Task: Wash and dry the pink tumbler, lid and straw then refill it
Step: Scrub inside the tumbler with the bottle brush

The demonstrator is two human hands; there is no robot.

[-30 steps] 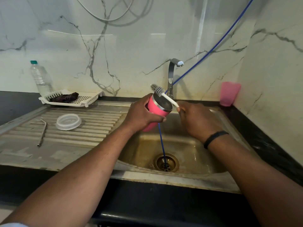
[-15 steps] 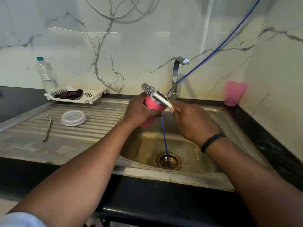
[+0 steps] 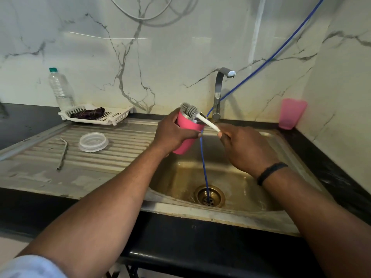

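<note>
Two hands are busy over the sink: my left hand (image 3: 176,133) wraps around the pink tumbler (image 3: 187,133), holding it tilted with its mouth toward the tap, and my right hand (image 3: 244,146) grips the white handle of the bottle brush (image 3: 197,115). A moment ago the bristle head stuck out past the far rim; now it sits lower, across the steel mouth, with part of the bristles starting to dip inside. I have also raised the tumbler a little and turned it more toward the brush. I take this to mean the scrub of the inside is only beginning, so the wash is at an early stage.

Below my hands a thin blue hose (image 3: 203,163) runs down into the drain of the sink (image 3: 261,207). The tap (image 3: 218,93) behind shows no water running. On the ribbed draining board (image 3: 124,141) to my left lie the clear lid (image 3: 93,141) and, near it, the metal straw (image 3: 63,153), both waiting. Further back a white tray (image 3: 118,117) holds a dark cloth (image 3: 88,113), beside a plastic bottle (image 3: 60,89). A second pink cup (image 3: 292,113) stands on the tabletop in the right corner.
</note>
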